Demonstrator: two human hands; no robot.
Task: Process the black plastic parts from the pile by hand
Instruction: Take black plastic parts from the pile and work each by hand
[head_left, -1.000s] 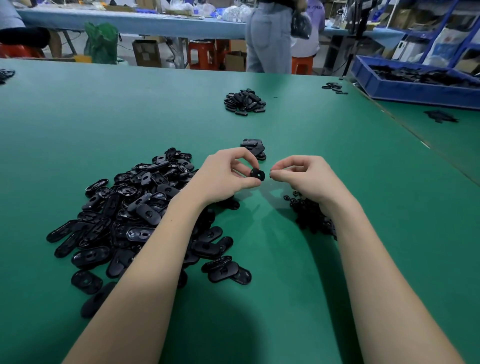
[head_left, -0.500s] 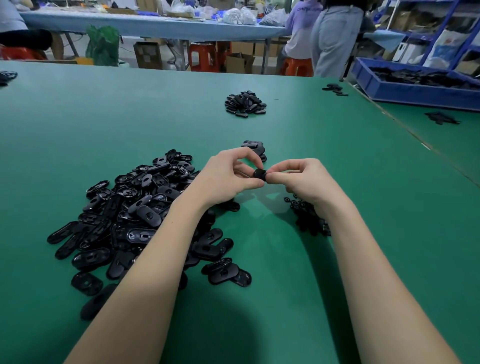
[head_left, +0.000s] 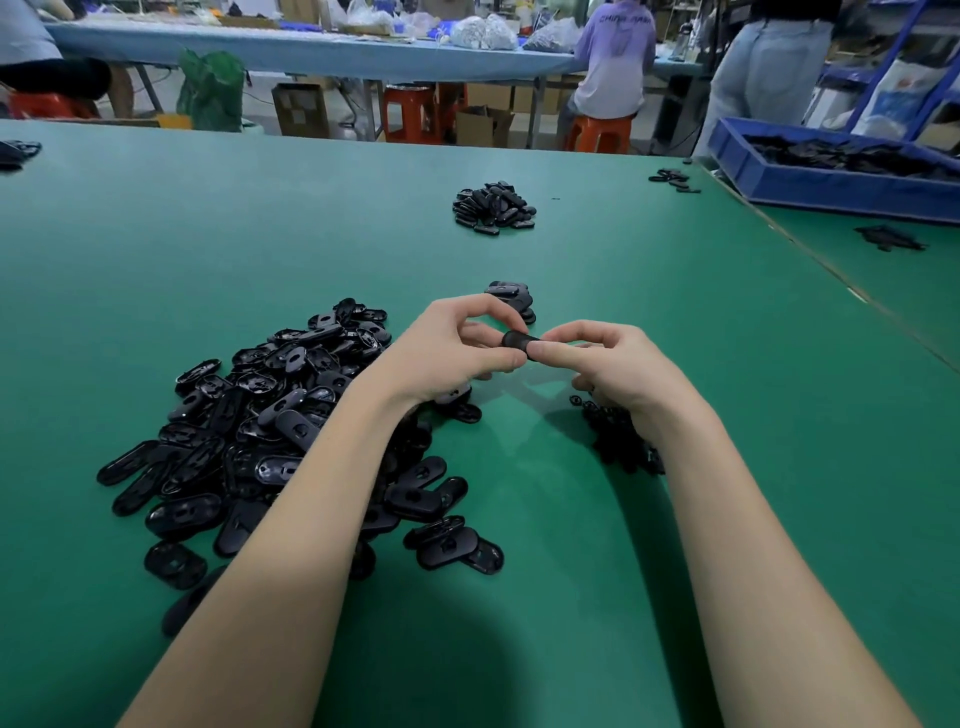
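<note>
Spanning the view, a green table (head_left: 208, 249) bears a large pile of black parts (head_left: 270, 431); above it, left hand (head_left: 447, 353) and right hand (head_left: 618, 369) each pinch one small black part (head_left: 517, 340) between fingertips.

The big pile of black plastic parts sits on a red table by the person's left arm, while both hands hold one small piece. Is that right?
Not quite: the head view shows a green table, not red. The big pile does lie by the left arm, and the left hand and right hand hold one small piece.
</note>
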